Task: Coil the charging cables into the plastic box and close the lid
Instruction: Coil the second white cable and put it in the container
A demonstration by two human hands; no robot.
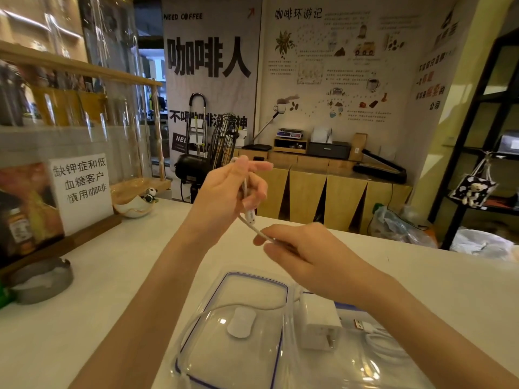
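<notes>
My left hand is raised above the white counter and grips a white charging cable near its plug, loops of it showing between the fingers. My right hand pinches the same cable lower down, so a short stretch runs taut between both hands. Below them lies the clear plastic lid with a blue seal and a white patch in its middle. To its right stands the clear plastic box, which holds a white charger block and another coiled white cable with an orange USB plug.
A metal ashtray sits at the counter's left. A paper sign in a wooden stand and a small bowl with a panda figure stand at the back left. Beyond the counter's far edge are wooden cabinets.
</notes>
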